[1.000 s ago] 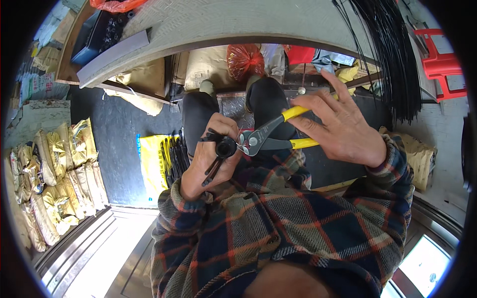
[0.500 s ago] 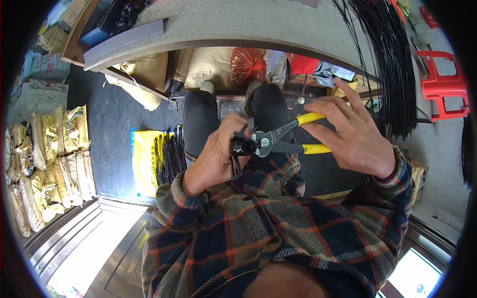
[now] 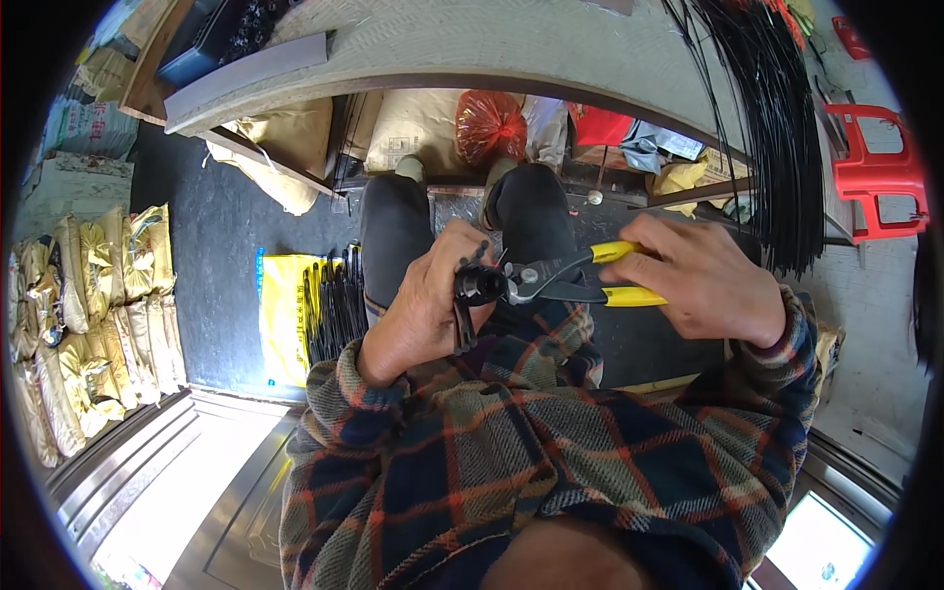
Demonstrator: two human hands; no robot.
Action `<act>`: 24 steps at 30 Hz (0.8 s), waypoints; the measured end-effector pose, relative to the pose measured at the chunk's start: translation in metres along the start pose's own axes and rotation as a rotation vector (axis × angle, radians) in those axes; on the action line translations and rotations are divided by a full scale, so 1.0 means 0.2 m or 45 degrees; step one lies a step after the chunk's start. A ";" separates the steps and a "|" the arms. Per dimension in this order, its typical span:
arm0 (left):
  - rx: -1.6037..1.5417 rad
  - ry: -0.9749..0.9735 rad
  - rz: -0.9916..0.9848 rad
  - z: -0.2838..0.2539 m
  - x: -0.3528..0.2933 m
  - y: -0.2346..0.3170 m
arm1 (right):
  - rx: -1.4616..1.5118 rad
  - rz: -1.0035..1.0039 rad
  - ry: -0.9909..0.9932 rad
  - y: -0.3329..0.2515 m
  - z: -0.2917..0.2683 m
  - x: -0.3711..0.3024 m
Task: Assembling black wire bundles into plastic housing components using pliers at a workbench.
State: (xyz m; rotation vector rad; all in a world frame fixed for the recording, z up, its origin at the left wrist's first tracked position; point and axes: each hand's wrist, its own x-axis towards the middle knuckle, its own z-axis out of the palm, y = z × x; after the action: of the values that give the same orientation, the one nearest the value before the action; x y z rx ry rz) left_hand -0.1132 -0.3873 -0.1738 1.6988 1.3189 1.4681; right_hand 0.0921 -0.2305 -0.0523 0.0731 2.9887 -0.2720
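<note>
My left hand is closed round a black plastic piece with a round, ring-like end facing up. Thin black strips stick out above and below that end. My right hand grips a pair of cutters with dark jaws and yellow handles, its fingers curled over them. The jaws meet the right side of the black piece, close against my left fingers. Exactly what lies between the blades is too small to tell. Both hands are over my lap.
Ahead stands a workbench, with long black strips hanging off its right end. A red plastic stool is at the right. A red bag sits under the bench. Black strips on a yellow sack and several bundled packs lie leftward.
My right fingers, stretched out and raised before, are now curled round the cutters. The yellow handles are slightly closer together. My left hand has hardly moved.
</note>
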 end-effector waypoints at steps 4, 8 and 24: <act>-0.020 -0.024 -0.017 0.00 0.01 0.03 | 0.761 0.192 -0.587 0.07 -0.01 0.02; -0.228 -0.319 -0.345 -0.10 0.07 0.12 | 1.759 0.393 -0.996 0.13 0.14 0.03; -0.495 -0.217 -0.505 -0.09 -0.05 0.10 | 1.473 -0.039 -0.547 0.08 0.25 -0.03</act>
State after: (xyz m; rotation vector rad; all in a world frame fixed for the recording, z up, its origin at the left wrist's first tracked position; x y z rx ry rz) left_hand -0.1226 -0.4086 -0.1559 1.2020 1.1119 1.2204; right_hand 0.1064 -0.2232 -0.1022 0.0688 2.0419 -1.6900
